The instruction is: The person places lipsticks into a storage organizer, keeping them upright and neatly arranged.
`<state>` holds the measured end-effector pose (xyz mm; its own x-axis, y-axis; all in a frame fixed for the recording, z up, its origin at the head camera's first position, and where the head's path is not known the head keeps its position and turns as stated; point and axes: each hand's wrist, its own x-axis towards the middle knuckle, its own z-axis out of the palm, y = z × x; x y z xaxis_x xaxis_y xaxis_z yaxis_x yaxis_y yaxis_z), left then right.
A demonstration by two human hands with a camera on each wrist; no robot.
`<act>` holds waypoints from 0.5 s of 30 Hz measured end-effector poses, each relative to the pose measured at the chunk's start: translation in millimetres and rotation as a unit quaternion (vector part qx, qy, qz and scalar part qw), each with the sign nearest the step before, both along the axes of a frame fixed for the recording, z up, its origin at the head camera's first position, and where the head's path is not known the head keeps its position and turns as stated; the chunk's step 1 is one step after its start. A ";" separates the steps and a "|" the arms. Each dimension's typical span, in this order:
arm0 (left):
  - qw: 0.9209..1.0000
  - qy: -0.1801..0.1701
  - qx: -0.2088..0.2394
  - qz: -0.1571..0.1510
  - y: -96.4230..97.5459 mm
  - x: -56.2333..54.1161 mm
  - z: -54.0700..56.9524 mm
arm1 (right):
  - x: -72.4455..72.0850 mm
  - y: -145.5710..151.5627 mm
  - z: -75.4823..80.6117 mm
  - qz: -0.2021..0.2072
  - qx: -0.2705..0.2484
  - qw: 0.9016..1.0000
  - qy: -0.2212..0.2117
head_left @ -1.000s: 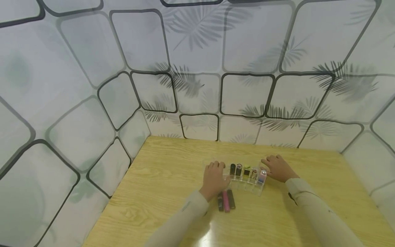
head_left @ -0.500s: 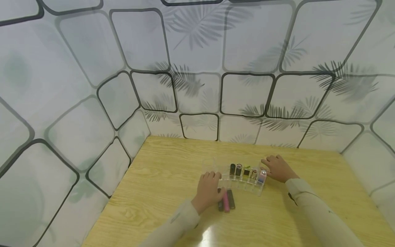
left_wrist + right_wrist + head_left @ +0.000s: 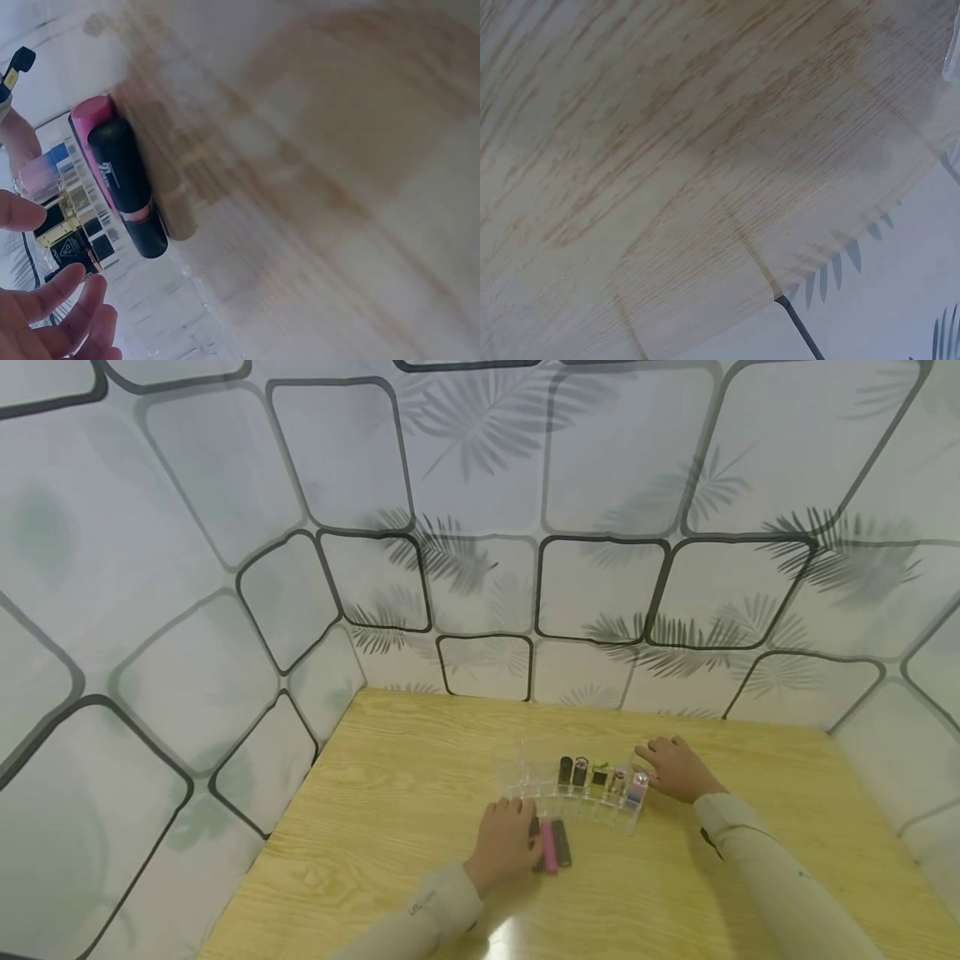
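Note:
My left hand (image 3: 504,843) is over the leftmost of three tubes lying side by side, its thumb and fingers apart around it. That black lipstick tube (image 3: 124,169) has a thin pinkish band; in the left wrist view the fingers (image 3: 75,315) are spread and do not close on it. Beside it lie a pink tube (image 3: 550,847) and another dark tube (image 3: 562,843). My right hand (image 3: 675,768) holds the right end of a clear stepped organizer (image 3: 577,808), bent fingers at its edge. The right wrist view does not show this hand.
Several lipsticks (image 3: 581,772) stand in the organizer's back row, with a pink-and-blue one (image 3: 638,787) at the right end. The wooden table (image 3: 405,777) meets a patterned wall covering (image 3: 487,668) behind and at the sides.
My left hand has drawn back from the organizer's left end, moving toward me and slightly left, down to the black lipstick tube. The right hand stays where it was.

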<state>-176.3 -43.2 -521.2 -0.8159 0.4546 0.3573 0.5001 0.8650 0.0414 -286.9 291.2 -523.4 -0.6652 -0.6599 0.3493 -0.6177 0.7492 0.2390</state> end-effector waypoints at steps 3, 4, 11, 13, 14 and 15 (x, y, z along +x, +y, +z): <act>1.000 0.001 -0.004 0.001 0.3 1.0 -3.8 | 0.1 -0.7 0.6 -0.003 0.001 1.000 -0.002; 1.000 0.000 -0.006 0.003 0.2 1.1 -5.2 | -0.1 -0.8 0.5 -0.004 0.002 1.000 -0.003; 0.998 -0.048 -0.023 0.024 0.0 2.9 -8.7 | -0.7 -0.9 0.4 -0.008 0.013 1.000 -0.006; 0.997 -0.062 -0.027 0.028 0.0 3.5 -8.4 | -0.2 -0.9 0.8 -0.009 0.015 1.000 -0.008; 0.997 -0.065 -0.029 0.028 -0.1 3.7 -8.4 | 0.0 -0.8 0.9 -0.008 0.015 1.000 -0.009; 0.997 -0.069 -0.028 0.028 -0.2 3.9 -8.4 | 0.1 -0.7 1.0 -0.008 0.015 1.000 -0.010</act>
